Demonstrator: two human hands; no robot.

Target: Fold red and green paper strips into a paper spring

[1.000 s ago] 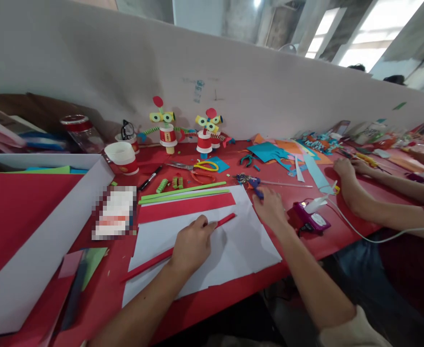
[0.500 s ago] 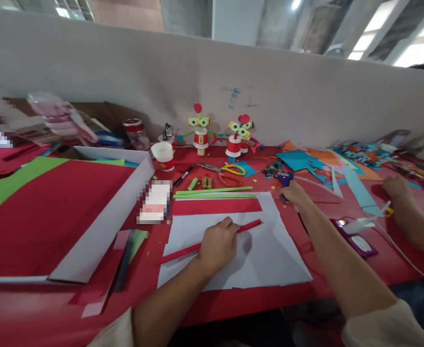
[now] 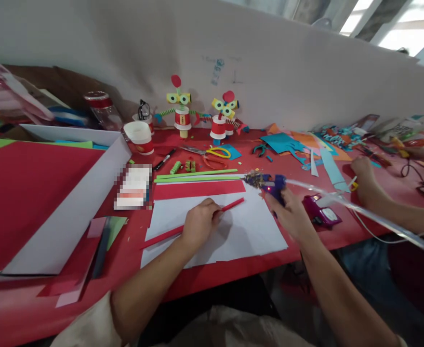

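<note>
Before you is the long red-topped table [image 3: 183,284], and on it, near its front edge, the overlapping flat white paper sheets [image 3: 248,231]. Your right hand [image 3: 289,214] is curled round the handle of the blue-purple plastic glue gun [image 3: 275,185], a clear glue stick [image 3: 364,212] jutting from its rear. Your left hand [image 3: 201,221] is nearly closed, fingertips pinching the narrow red paper strip [image 3: 233,205], which lies slantwise over the sheets, below the thin light-green paper strips [image 3: 197,176].
</note>
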